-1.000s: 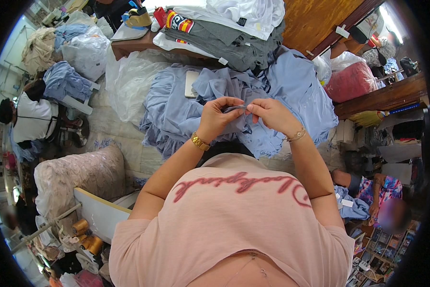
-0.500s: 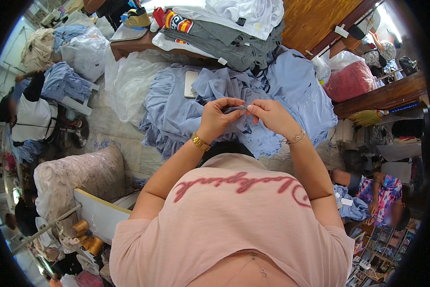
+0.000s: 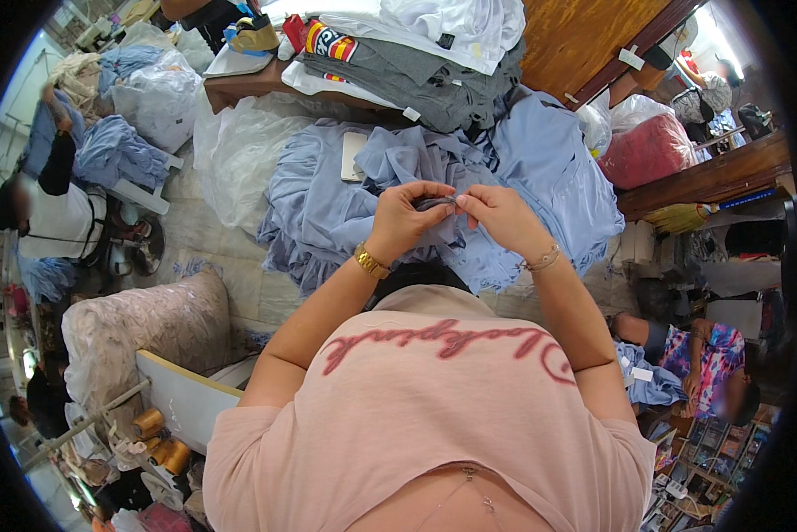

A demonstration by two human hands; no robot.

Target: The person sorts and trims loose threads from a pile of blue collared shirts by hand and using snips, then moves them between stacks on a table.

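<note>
My left hand [image 3: 405, 217] is closed in a pinch on a fold of blue-grey fabric [image 3: 432, 204]. Close beside it, the fingertips of my right hand [image 3: 498, 213] pinch together at the edge of that same fold; whether they also hold a small tool or thread is too small to tell. Both hands are raised over a heap of light blue garments [image 3: 319, 199] that spreads in front of me. A white phone [image 3: 353, 157] lies on the heap, just beyond my left hand.
Grey and white folded shirts [image 3: 416, 75] are stacked on a table past the heap. Clear plastic sheeting [image 3: 239, 164] hangs left of it. A wrapped roll or cushion [image 3: 150, 328] and thread cones [image 3: 164, 443] are at near left. Other people sit at left and right.
My hands stay almost in place, with only a slight shift of the fingers on the fabric. At the far left, a person has raised an arm with blue cloth.
</note>
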